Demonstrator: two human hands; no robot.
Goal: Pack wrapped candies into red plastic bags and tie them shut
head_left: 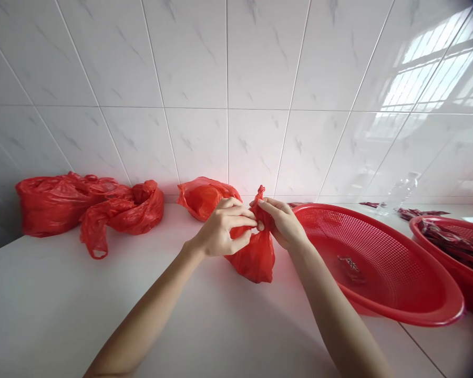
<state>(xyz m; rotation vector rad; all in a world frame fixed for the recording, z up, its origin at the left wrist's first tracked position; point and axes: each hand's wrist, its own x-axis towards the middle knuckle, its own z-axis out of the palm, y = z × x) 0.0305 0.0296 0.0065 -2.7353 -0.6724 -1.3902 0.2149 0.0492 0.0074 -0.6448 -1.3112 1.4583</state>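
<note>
A small filled red plastic bag [254, 257] hangs just above the white counter [63, 304] in the middle of the view. My left hand [220, 228] pinches its gathered top from the left, fingers curled. My right hand [281, 223] grips the twisted neck of the same bag from the right, with a tuft of red plastic sticking up between the two hands. Both hands meet at the bag's top.
Another red bag [203, 197] lies behind my left hand by the tiled wall. Several crumpled red bags [86, 205] sit at the far left. A red mesh basket [402, 310] holds a small packet [349, 262]; a second basket [455, 270] with dark packets and a clear bottle [400, 191] stand right.
</note>
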